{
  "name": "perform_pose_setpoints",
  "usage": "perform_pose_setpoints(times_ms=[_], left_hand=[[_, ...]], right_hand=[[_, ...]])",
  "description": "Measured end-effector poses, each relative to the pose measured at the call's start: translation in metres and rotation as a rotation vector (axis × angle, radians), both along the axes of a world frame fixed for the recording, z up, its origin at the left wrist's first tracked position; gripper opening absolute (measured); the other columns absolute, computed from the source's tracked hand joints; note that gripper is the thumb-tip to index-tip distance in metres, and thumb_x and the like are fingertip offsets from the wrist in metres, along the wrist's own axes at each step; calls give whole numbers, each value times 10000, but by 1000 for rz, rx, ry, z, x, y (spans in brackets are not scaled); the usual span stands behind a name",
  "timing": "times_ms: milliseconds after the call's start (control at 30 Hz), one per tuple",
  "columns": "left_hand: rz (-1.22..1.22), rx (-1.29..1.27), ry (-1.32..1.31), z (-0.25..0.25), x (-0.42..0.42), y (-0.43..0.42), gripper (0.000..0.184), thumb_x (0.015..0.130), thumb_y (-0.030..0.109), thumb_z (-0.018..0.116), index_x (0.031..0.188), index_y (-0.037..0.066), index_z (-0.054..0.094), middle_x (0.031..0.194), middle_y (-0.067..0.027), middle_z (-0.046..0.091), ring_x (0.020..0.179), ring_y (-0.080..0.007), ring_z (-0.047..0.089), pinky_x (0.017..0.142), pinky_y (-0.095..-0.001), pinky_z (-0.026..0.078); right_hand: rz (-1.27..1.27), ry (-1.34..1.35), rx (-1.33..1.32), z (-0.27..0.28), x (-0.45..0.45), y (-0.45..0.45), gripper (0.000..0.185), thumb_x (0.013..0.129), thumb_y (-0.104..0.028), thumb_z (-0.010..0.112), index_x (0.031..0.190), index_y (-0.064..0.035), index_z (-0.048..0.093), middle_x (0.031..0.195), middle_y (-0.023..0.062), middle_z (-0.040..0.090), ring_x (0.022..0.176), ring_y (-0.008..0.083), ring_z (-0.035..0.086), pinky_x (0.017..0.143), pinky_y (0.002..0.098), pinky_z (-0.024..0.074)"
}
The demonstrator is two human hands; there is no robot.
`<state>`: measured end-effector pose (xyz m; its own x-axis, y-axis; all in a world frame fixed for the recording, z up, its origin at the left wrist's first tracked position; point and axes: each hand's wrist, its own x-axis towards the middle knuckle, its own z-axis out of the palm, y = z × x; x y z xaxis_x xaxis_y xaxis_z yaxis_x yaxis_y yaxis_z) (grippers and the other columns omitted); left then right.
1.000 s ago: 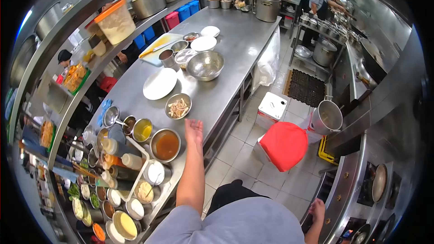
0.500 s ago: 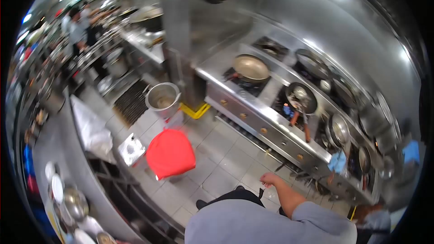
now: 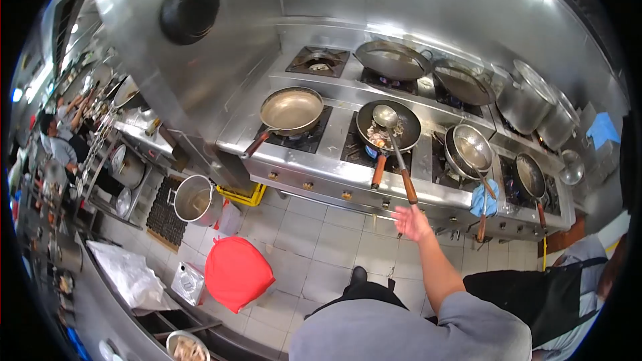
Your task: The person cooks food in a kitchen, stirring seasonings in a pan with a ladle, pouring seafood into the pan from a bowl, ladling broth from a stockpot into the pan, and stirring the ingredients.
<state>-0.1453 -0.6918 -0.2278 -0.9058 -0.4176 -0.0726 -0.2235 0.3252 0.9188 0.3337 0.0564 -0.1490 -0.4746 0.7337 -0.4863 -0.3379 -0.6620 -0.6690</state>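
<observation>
Ladle point(image 3: 398, 152) (handle nearest) beyond right hand point(image 3: 414, 223)

On the stove point(image 3: 314, 182) I saw a frying pan point(image 3: 406, 115) with a ladle point(image 3: 385, 116) in it, another pan point(image 3: 291, 110) to its left and stacked pans point(image 3: 472, 147) to its right. Two woks point(image 3: 392, 60) stood behind. The person's right hand point(image 3: 414, 223) was just before the ladle's handle point(image 3: 408, 188), left of a cloth point(image 3: 483, 198).

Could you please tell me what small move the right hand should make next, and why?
I would probably close the right hand around the wooden handle of the ladle. The hand is open with its fingers beside that handle's end, and the ladle's bowl sits in a dark pan that holds pieces of food.
</observation>
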Motion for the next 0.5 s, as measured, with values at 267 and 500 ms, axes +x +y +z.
perform_pose_setpoints(times_ms=[267,500], left_hand=[[-468,901,-192,101,81,370,146,850,73,577,980,77,513,1093,-64,550,993,-175,529,814,-388,483],[-920,928,-369,170,132,574,113,894,21,551,970,74,486,1044,-86,565,977,-220,578,762,-456,544]], right_hand=[[-73,426,-22,60,-30,91,452,939,-441,506,1190,-65,520,1020,122,663,633,135,552,532,247,501],[113,-339,229,110,23,92,373,872,-67,607,1215,-22,468,886,87,596,569,121,534,474,263,483]])
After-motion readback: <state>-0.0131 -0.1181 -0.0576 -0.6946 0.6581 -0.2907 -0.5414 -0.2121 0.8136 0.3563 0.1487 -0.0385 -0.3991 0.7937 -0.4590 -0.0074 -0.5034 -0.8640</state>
